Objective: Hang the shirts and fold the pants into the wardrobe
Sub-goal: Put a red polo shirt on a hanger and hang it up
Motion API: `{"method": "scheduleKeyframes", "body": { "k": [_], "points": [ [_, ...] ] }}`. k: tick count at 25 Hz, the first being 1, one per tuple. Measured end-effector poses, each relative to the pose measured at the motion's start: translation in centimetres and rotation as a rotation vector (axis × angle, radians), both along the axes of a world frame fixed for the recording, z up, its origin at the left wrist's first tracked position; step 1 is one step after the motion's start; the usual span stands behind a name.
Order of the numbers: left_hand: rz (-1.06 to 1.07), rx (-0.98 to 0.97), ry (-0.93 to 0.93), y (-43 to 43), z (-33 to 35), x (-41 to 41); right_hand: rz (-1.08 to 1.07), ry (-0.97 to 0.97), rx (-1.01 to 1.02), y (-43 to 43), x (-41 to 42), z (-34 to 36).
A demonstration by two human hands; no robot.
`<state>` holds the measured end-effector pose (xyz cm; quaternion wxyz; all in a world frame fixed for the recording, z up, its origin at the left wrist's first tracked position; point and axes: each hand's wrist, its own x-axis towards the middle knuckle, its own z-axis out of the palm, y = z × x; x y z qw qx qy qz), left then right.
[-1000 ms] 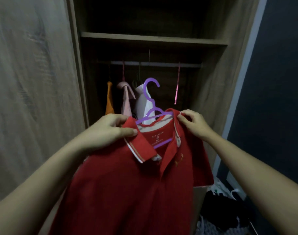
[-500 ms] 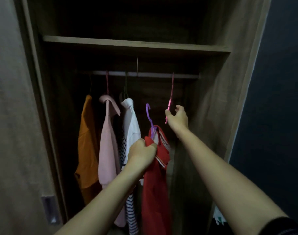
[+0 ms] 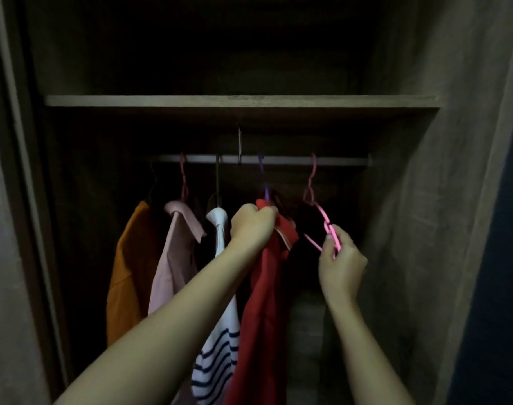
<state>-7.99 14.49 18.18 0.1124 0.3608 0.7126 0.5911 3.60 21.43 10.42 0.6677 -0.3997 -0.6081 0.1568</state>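
The red polo shirt [image 3: 264, 302] hangs from a purple hanger [image 3: 263, 176] whose hook sits over the metal rail [image 3: 281, 160] inside the wardrobe. My left hand [image 3: 251, 226] is closed on the shirt's collar just below the hook. To its right, an empty pink hanger [image 3: 313, 197] hangs on the same rail, and my right hand [image 3: 341, 258] grips its lower arm, tilting it toward me. Left of the red shirt hang a white shirt with dark stripes [image 3: 220, 331], a pale pink shirt [image 3: 176, 258] and an orange shirt [image 3: 129, 273].
A wooden shelf [image 3: 240, 101] runs above the rail. A wooden door [image 3: 7, 258] stands at the left and the wardrobe's side wall [image 3: 424, 229] at the right. The wardrobe interior is dim, with a gap between the red shirt and the right wall.
The red shirt went from being held up in front of me to hanging on the rail. My right hand left its shoulder and took hold of the pink hanger. The view moved closer.
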Motion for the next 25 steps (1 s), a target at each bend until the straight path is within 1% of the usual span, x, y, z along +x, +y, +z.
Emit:
{"method": "scheduleKeyframes", "body": {
  "k": [3, 7, 11, 14, 16, 18, 21, 23, 25],
  "points": [
    [0.047, -0.042, 0.050, 2.9, 2.0, -1.3, 0.024, -0.007, 0.068, 0.2, 0.9, 0.4],
    [0.060, -0.037, 0.018, 5.2, 3.3, -2.3, 0.069, -0.033, 0.093, 0.3, 1.7, 0.3],
    [0.087, -0.153, 0.008, 6.6, 1.6, -2.4, 0.097, -0.059, 0.103, 0.7, 2.1, -0.3],
    [0.105, -0.140, -0.079, 7.2, 0.9, -1.6, 0.102, -0.053, 0.106, 0.9, 2.3, -0.5],
    [0.108, -0.114, -0.092, 6.9, 0.0, -0.5, 0.114, -0.045, 0.103, 0.7, 2.2, -0.8],
    [0.089, -0.121, 0.004, 5.8, -2.4, 1.5, 0.106, -0.044, 0.117, 0.5, 2.0, -1.4],
    [-0.002, -0.164, 0.161, 3.1, -8.2, 5.3, 0.062, -0.052, 0.144, 0.3, 1.6, -2.7],
    [0.016, -0.196, 0.239, 2.2, -10.7, 6.2, 0.079, -0.074, 0.117, 0.0, 1.7, -3.6],
    [0.040, -0.179, 0.297, 1.6, -11.6, 5.4, 0.133, -0.083, 0.083, -0.6, 2.1, -4.3]
  ]
}}
